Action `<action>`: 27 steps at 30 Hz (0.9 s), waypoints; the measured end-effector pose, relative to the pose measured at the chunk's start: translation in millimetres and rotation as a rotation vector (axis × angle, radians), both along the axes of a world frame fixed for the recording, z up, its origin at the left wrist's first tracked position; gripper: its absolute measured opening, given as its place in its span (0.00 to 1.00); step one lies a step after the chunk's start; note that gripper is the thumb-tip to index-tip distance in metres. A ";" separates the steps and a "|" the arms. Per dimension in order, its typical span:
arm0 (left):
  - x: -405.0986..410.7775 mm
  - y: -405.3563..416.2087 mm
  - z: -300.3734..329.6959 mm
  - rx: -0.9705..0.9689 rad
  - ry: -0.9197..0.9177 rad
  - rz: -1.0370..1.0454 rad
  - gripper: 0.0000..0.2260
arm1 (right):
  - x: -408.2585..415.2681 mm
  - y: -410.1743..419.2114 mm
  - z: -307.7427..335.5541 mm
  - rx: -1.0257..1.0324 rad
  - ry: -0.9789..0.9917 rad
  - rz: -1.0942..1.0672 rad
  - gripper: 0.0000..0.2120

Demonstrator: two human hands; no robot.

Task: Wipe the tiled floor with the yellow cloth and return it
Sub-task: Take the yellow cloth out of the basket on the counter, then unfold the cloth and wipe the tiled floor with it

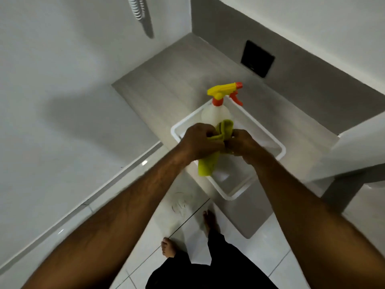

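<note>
The yellow cloth is bunched between both hands above a white plastic basket that stands on a grey ledge. My left hand grips its upper left part. My right hand grips it from the right. One end of the cloth hangs down into the basket; another fold sticks up between the hands. The glossy white tiled floor lies below, with my bare feet on it.
A translucent spray bottle with a yellow and orange trigger head stands in the basket's far corner. White walls close in left and right. A dark square plate sits on the grey back wall. A white corrugated hose hangs at top.
</note>
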State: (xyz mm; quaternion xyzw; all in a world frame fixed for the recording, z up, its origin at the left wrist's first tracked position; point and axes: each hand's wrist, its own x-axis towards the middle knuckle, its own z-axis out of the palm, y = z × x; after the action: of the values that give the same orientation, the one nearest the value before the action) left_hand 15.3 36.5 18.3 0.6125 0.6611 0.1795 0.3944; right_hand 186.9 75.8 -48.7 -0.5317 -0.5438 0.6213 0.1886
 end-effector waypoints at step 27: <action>-251.3 -241.4 -288.3 -0.575 -0.256 1.012 0.04 | -249.0 -129.2 -234.8 -0.215 -0.271 0.182 0.13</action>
State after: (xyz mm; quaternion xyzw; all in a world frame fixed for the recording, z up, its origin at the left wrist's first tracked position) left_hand -235.9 -204.8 -270.0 0.0634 0.8402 0.2314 0.4863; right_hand -62.1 -53.4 -283.5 -0.5761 -0.5408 0.6129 -0.0013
